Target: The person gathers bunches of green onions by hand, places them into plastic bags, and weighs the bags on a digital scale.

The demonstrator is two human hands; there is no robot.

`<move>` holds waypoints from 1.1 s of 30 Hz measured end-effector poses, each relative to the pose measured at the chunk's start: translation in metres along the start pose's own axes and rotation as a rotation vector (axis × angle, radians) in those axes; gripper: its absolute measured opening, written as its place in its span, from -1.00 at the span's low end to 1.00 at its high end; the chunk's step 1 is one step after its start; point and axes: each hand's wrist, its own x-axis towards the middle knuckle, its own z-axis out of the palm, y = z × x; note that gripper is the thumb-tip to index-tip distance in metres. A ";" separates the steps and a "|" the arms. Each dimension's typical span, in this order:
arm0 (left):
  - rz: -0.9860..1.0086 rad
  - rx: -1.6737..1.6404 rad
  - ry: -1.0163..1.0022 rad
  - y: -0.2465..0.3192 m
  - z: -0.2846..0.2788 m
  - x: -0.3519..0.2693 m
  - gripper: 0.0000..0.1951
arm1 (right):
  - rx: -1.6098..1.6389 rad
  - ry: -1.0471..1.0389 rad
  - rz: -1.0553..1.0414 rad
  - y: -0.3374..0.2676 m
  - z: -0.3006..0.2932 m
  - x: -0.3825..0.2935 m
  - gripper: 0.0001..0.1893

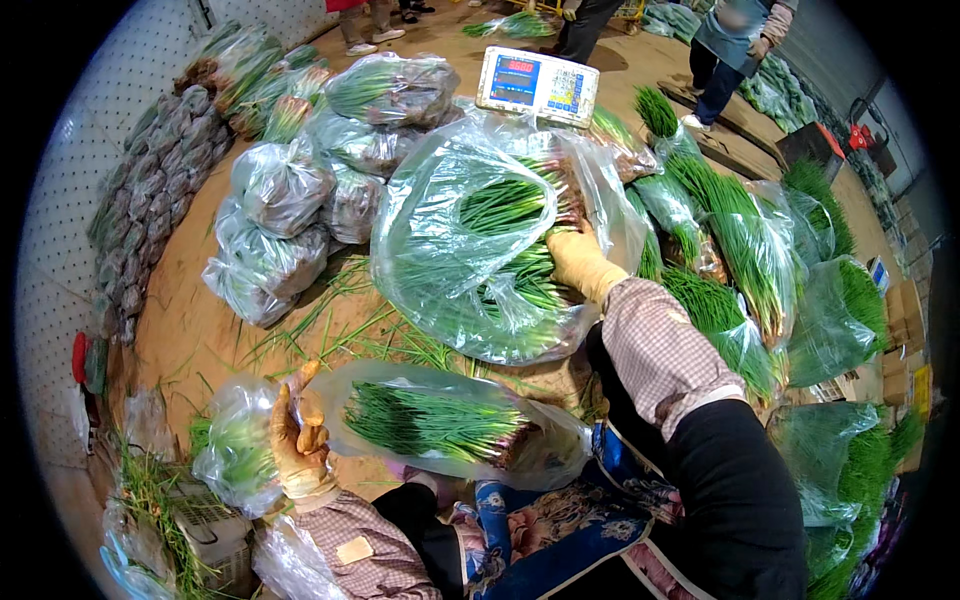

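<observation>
My right hand (576, 259), in a tan glove, reaches into a large clear plastic bag (420, 247) and touches the root ends of the green onions (510, 206) inside. Its fingertips are hidden among the stalks, so I cannot tell whether they grip. This bag sits right in front of a digital scale display (538, 86) with red digits. At lower left, my gloved left hand (301, 435) holds the end of a smaller clear bag (555, 427), with one finger pointing up. A bunch of green onions (435, 420) lies in that bag, above my lap.
Filled, tied bags (277, 187) are piled left of the large bag. More onion bunches (742, 232) in plastic line the right side. A plastic crate (217, 540) with loose stalks stands at lower left. A person (731, 52) stands at the far right; others' legs show behind.
</observation>
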 end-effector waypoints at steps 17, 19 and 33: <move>-0.011 -0.015 -0.091 0.011 -0.010 -0.006 -0.60 | 0.426 -0.188 0.119 0.062 -0.075 0.003 -0.58; -0.050 -0.007 -0.133 0.018 -0.021 -0.013 -0.61 | 0.602 -0.336 0.131 0.050 -0.086 -0.010 -0.68; -0.121 -0.094 -0.117 -0.003 -0.027 0.001 -0.58 | 2.022 0.213 0.324 0.072 -0.144 -0.143 -0.79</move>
